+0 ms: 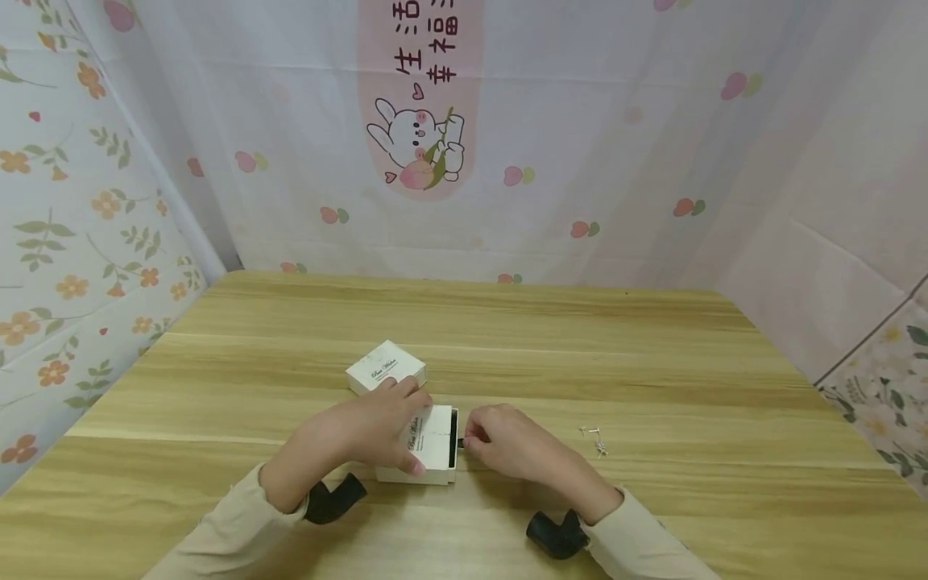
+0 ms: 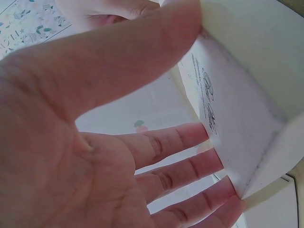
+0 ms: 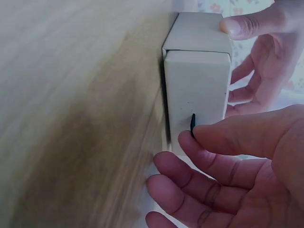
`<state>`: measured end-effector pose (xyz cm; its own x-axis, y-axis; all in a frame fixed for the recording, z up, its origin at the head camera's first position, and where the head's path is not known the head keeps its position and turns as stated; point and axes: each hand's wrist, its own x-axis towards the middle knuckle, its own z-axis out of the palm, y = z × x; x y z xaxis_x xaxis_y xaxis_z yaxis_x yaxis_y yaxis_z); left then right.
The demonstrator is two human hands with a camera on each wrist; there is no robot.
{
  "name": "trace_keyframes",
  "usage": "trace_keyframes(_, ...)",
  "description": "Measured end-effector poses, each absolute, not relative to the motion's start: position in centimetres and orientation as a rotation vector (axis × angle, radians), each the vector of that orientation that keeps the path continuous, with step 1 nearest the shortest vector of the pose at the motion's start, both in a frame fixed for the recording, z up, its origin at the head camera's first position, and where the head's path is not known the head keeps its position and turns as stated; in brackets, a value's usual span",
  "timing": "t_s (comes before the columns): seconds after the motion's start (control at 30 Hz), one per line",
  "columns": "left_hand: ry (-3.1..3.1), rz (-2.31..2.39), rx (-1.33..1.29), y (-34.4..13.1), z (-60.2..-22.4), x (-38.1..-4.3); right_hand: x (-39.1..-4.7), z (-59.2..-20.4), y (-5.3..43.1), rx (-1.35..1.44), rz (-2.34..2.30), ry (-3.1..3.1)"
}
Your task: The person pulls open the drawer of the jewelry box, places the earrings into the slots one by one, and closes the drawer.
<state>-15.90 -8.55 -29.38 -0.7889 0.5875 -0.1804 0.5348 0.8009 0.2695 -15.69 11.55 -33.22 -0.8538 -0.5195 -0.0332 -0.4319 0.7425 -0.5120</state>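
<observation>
A small white drawer-style gift box with dark lettering lies on the table. My left hand holds its outer sleeve, thumb on the near side and fingers over the far side. The drawer sticks out a little at the right end, showing a narrow dark strip of its inside in the head view. Between thumb and index finger, my right hand pinches the short black pull tab on the drawer's front. Its other fingers are loosely bent and hold nothing.
Just beyond the left hand sits a second white box with similar lettering. Some small, thin silvery jewelry pieces lie to the right of the right hand. Printed cloth hangs behind and beside the wooden table.
</observation>
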Motion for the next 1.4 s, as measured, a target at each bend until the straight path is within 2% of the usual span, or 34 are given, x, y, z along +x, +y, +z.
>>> trace_keyframes(0.83,2.716,0.332,0.828,-8.6,-29.5,-15.9,-15.6,-31.4,12.8,-0.665,-0.621,2.804)
trace_keyframes(1.13,2.733,0.315,0.823,-8.5,-29.7,-15.8,-15.4,-31.8,12.3,-0.943,-0.477,2.784)
trace_keyframes(1.4,2.738,0.315,0.845,-8.5,-29.5,-15.8,-15.3,-32.2,12.0,-0.948,-0.483,2.809)
